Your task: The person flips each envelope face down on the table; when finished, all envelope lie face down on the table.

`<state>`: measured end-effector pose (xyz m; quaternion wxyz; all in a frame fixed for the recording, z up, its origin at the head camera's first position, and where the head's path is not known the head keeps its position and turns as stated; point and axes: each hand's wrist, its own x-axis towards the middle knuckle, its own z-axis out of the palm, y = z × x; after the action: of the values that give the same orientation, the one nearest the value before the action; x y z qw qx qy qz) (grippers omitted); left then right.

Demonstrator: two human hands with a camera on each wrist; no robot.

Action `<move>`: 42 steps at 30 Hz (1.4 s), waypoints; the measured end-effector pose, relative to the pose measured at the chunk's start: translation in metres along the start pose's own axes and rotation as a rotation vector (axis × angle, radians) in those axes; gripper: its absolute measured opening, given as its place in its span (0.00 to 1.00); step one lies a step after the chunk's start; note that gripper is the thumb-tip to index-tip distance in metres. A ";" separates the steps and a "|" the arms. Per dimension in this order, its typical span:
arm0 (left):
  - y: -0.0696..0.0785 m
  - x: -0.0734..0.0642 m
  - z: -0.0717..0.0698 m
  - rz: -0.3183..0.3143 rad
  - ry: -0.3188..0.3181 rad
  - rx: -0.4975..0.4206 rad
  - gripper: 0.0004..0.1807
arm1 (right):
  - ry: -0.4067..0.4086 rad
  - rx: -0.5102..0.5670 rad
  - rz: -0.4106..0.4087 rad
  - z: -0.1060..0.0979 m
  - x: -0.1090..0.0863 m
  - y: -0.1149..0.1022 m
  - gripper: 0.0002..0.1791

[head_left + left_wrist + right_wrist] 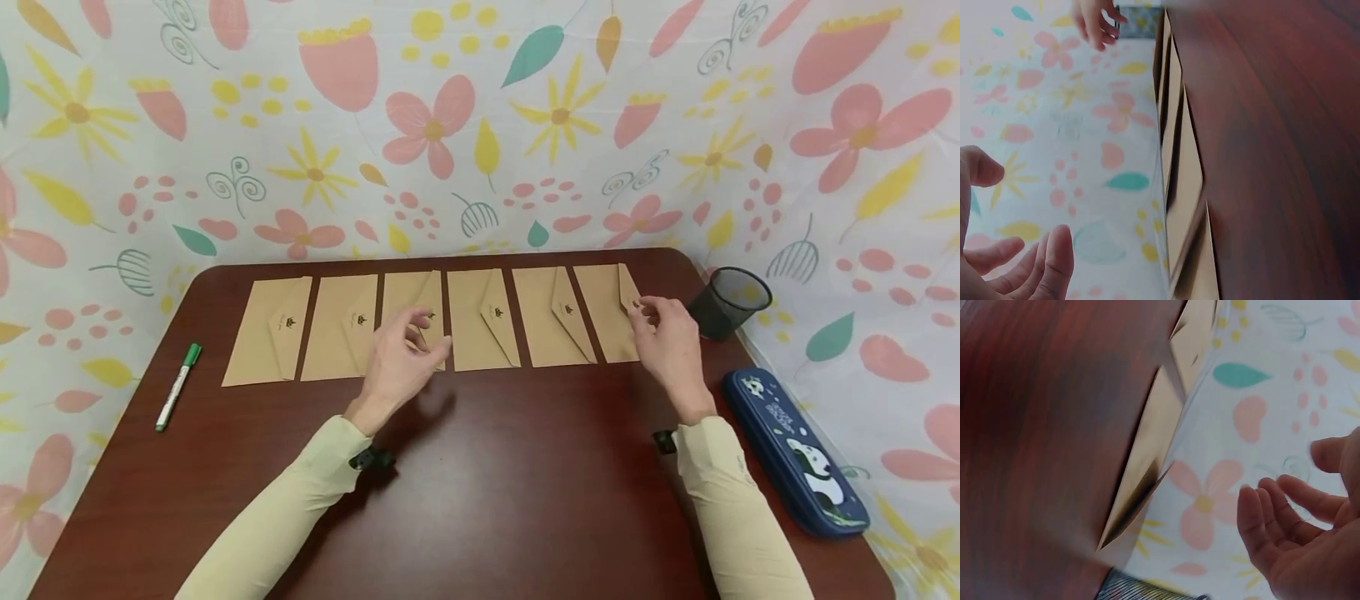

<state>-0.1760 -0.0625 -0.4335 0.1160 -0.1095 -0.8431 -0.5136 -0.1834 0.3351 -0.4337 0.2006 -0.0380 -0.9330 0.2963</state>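
Several brown paper envelopes lie side by side in a row along the back of the table, each with a pointed flap and a small dark crown print. My left hand [399,358] is over the third envelope from the left [400,296], thumb and fingers apart and relaxed, holding nothing. At the right end of the row, my right hand [670,343] overlaps the rightmost envelope [597,304] in the head view and hides part of its flap. The right wrist view shows that hand's fingers [1266,519] loosely bent with nothing between them, raised above the envelopes.
A black mesh pen cup [723,304] stands at the back right corner. Along the right edge lies a dark blue pencil case [795,454] with a panda on it. A green-capped marker [177,387] is at the left of the brown table [480,483]. Flower-patterned cloth [480,125] hangs behind.
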 end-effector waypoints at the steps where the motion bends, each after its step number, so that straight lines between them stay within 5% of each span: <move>1: 0.003 0.001 0.007 0.001 -0.015 -0.010 0.25 | -0.002 -0.010 0.020 -0.003 0.001 0.005 0.22; 9: 0.023 0.010 0.060 -0.105 -0.158 -0.086 0.20 | -0.098 -0.088 0.210 -0.014 0.009 0.037 0.20; 19: 0.058 0.024 0.125 -0.121 -0.313 -0.151 0.09 | -0.240 -0.178 0.307 -0.016 0.018 0.060 0.23; 26: 0.078 0.036 0.165 -0.112 -0.364 -0.079 0.07 | -0.270 -0.195 0.356 -0.015 0.027 0.055 0.23; 34: 0.103 0.050 0.213 -0.276 -0.428 -0.062 0.08 | -0.299 -0.211 0.377 -0.013 0.025 0.058 0.22; 37: 0.103 0.057 0.228 -0.268 -0.443 0.012 0.10 | -0.299 -0.211 0.373 -0.014 0.024 0.059 0.18; 42: 0.066 0.081 0.278 -0.256 -0.483 0.157 0.25 | -0.338 -0.201 0.393 -0.013 0.025 0.060 0.17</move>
<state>-0.2555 0.2205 -0.4768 -0.1457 -0.1122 -0.8906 -0.4160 -0.2037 0.3960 -0.4497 -0.0240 -0.1882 -0.9526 0.2377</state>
